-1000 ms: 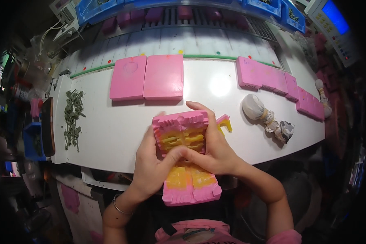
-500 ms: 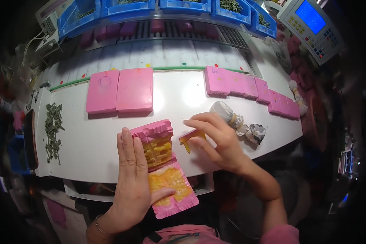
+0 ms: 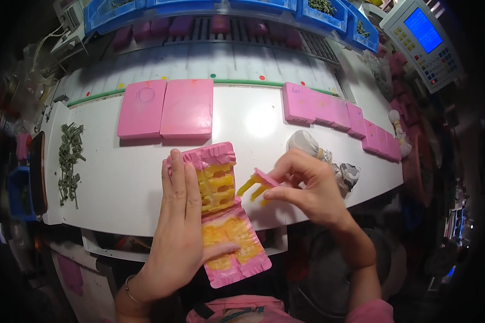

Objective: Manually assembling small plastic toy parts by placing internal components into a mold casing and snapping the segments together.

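Note:
An opened pink rubber mould (image 3: 221, 210) with yellow wax-like filling lies over the front edge of the white table (image 3: 118, 183). My left hand (image 3: 180, 226) lies flat along the mould's left side, thumb pressing its lower half. My right hand (image 3: 307, 185) pinches a small yellow and pink piece (image 3: 256, 185) just right of the mould, lifted slightly off the table.
Two pink closed moulds (image 3: 167, 107) lie at the back left, a row of several more pink moulds (image 3: 339, 116) at the back right. Green small parts (image 3: 69, 161) sit at the left edge. A white cloth pouch (image 3: 307, 145) lies behind my right hand. Blue bins (image 3: 226, 8) line the back.
The mould has been laid open and flat. My right hand has come off it and pulled a yellow piece out to the right; my left hand now presses the mould down.

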Motion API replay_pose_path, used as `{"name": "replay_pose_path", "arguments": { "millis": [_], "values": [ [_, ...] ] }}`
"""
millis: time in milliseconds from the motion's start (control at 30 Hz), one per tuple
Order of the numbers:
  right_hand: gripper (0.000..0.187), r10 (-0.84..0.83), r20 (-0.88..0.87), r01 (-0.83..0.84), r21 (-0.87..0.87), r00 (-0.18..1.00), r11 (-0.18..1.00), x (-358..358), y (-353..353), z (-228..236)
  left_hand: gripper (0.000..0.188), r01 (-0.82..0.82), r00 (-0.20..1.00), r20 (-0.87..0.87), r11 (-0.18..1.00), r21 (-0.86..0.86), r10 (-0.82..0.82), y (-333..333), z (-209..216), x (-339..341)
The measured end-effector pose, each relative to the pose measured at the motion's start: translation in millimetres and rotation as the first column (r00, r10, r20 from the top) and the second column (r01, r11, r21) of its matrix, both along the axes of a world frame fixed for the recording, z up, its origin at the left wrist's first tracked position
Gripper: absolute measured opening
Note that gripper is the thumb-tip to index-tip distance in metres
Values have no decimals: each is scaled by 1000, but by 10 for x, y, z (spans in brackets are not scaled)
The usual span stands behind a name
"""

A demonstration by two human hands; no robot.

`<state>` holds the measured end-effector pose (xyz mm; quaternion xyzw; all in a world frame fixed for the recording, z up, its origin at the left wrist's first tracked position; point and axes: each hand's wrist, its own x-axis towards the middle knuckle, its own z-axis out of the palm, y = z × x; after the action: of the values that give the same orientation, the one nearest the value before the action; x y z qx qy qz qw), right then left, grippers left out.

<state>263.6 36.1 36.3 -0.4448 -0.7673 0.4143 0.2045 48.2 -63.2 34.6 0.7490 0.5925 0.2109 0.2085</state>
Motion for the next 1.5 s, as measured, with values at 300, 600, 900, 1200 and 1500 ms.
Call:
{"name": "replay_pose_path", "arguments": {
  "millis": [300, 600, 900, 1200, 1500],
  "values": [
    [18, -235, -395, 5, -502, 888, 865, -358, -126, -374, 129, -5, 985, 171, 1000, -3, 5, 56, -126, -39],
    [22, -118, -336, -52, -455, 934, 889, -424, 27, -488, 134, 2, 965, 261, 1000, 1, -2, 84, -229, -88],
    [31, 108, -157, -126, -109, 982, 986, -472, 15, -368, 108, 77, 990, 119, 997, -17, -74, 75, -158, -51],
    [25, -199, -544, -174, -557, 815, 812, -377, 58, -418, 95, 78, 992, 97, 997, -22, -76, 51, -163, -14],
    [18, -259, -573, 37, -369, 777, 929, -625, -183, -547, 89, 84, 988, 127, 996, -7, -83, 45, -159, -47]
  ]
}}
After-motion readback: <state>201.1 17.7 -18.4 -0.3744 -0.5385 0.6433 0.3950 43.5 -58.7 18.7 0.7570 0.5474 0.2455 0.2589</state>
